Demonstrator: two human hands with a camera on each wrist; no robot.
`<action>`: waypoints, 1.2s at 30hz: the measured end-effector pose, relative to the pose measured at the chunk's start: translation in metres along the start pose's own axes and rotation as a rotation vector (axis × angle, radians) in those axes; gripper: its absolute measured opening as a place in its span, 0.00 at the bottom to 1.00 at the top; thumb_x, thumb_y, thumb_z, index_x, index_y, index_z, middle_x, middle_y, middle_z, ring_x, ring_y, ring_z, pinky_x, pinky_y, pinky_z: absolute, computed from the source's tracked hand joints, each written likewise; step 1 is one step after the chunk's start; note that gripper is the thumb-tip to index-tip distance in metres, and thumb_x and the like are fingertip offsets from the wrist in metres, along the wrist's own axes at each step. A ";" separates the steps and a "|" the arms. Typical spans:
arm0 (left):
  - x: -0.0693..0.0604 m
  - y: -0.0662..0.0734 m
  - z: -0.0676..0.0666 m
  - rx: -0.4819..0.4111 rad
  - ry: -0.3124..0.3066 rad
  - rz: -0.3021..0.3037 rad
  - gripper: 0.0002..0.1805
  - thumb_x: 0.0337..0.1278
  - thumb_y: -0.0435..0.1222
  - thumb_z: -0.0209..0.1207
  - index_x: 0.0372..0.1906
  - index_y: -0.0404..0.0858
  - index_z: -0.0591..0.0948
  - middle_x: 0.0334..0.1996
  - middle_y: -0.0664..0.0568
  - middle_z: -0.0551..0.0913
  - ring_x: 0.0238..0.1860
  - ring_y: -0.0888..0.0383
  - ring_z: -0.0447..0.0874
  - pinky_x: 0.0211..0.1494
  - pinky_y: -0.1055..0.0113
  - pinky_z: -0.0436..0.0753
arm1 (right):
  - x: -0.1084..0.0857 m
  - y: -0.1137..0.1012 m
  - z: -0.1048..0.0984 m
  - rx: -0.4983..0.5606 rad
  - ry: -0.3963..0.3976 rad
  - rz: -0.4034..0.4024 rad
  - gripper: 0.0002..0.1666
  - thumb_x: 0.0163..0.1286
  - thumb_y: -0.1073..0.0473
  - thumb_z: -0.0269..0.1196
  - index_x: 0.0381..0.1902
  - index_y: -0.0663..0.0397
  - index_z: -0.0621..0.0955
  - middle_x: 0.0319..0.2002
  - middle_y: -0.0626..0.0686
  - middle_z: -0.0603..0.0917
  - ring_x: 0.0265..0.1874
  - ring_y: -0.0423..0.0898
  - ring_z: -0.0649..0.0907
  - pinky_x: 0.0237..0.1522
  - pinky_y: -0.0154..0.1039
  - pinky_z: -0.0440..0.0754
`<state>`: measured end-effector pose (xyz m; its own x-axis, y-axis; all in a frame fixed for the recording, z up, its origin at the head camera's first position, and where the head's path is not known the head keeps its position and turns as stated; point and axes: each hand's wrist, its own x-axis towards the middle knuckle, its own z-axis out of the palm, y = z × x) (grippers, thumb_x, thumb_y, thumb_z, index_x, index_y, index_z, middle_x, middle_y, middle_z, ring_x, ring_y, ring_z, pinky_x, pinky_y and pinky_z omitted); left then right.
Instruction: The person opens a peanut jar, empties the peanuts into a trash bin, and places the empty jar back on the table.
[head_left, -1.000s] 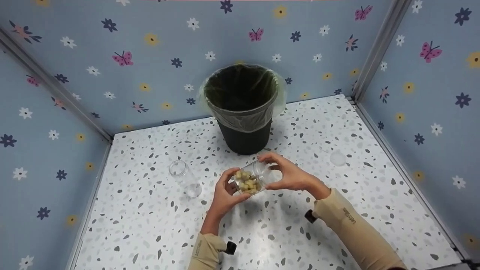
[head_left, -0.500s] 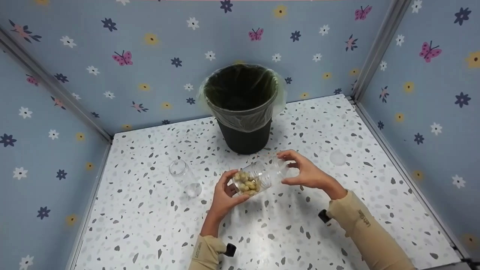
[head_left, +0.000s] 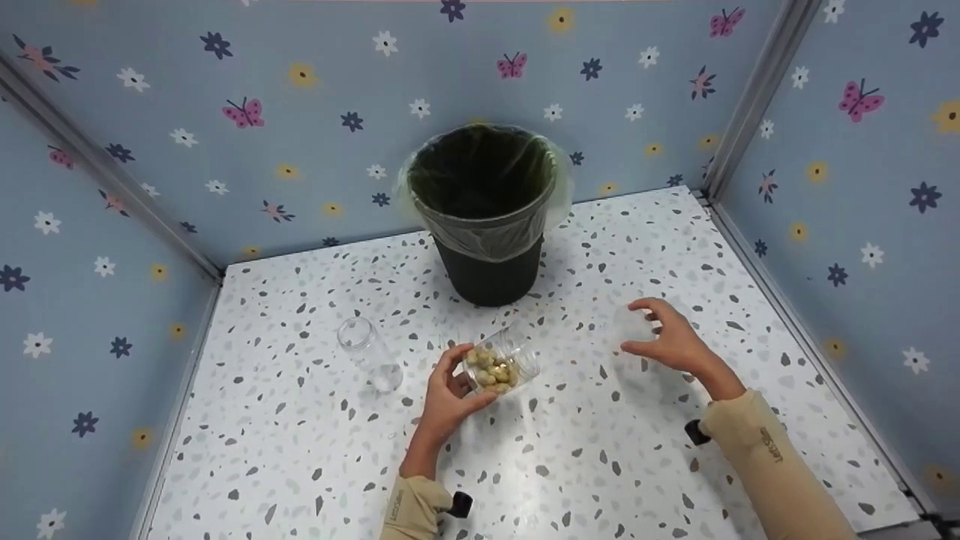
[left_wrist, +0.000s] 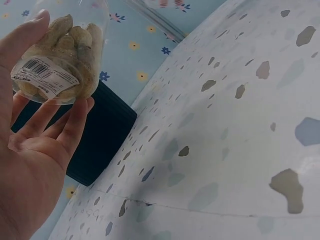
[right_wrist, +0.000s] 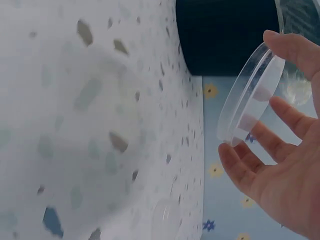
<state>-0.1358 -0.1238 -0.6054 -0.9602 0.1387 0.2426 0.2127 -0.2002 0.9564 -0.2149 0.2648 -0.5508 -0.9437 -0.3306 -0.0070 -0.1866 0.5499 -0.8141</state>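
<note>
A clear plastic jar (head_left: 523,351) with unshelled peanuts (head_left: 491,373) in its bottom is held tilted in my left hand (head_left: 446,399), its open mouth pointing right. In the left wrist view a white barcode label (left_wrist: 45,76) shows on the jar's base, and the thumb and fingers grip around it. Off to the right, my right hand (head_left: 671,341) pinches a translucent round lid (right_wrist: 251,95) by its rim, between thumb and fingertips. In the head view this lid is faint against the table.
A second clear jar (head_left: 367,355) without a lid lies on the speckled table (head_left: 300,450) at left. Another translucent lid (right_wrist: 166,220) rests on the table near the right hand. Behind stands a black bin (head_left: 487,274) with a clear liner, against flowered walls (head_left: 337,75).
The right hand has drawn the lid off the peanut jar's mouth and carried it to the right. The left hand and its jar have stayed nearly still.
</note>
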 end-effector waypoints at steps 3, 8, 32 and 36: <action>-0.002 0.000 0.001 -0.016 0.011 -0.005 0.45 0.39 0.19 0.72 0.67 0.28 0.63 0.59 0.37 0.69 0.45 0.44 0.79 0.46 0.61 0.82 | -0.007 0.012 -0.008 -0.051 0.017 0.041 0.39 0.59 0.51 0.73 0.64 0.56 0.70 0.65 0.62 0.66 0.60 0.67 0.68 0.56 0.63 0.71; -0.004 0.001 0.001 -0.010 0.024 -0.030 0.45 0.39 0.19 0.72 0.67 0.28 0.63 0.58 0.37 0.70 0.44 0.45 0.79 0.45 0.63 0.82 | -0.020 0.028 -0.016 -0.094 0.025 0.119 0.41 0.60 0.51 0.72 0.65 0.59 0.69 0.66 0.65 0.64 0.61 0.69 0.66 0.55 0.63 0.70; -0.007 -0.006 -0.005 -0.019 -0.003 -0.039 0.46 0.42 0.23 0.73 0.68 0.27 0.61 0.58 0.37 0.69 0.48 0.42 0.79 0.50 0.56 0.82 | -0.031 0.060 -0.012 -0.277 0.103 0.173 0.39 0.55 0.54 0.74 0.59 0.68 0.72 0.58 0.72 0.69 0.56 0.69 0.69 0.53 0.65 0.69; -0.008 -0.006 -0.006 -0.020 0.009 -0.031 0.45 0.41 0.23 0.73 0.67 0.31 0.64 0.58 0.37 0.69 0.48 0.43 0.79 0.49 0.57 0.82 | -0.030 0.063 -0.009 -0.287 0.098 0.177 0.39 0.54 0.55 0.75 0.59 0.68 0.73 0.59 0.72 0.68 0.57 0.70 0.68 0.56 0.65 0.67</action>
<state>-0.1302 -0.1299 -0.6141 -0.9678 0.1365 0.2115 0.1795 -0.2151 0.9600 -0.2008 0.3163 -0.5962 -0.9875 -0.1433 -0.0661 -0.0738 0.7897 -0.6090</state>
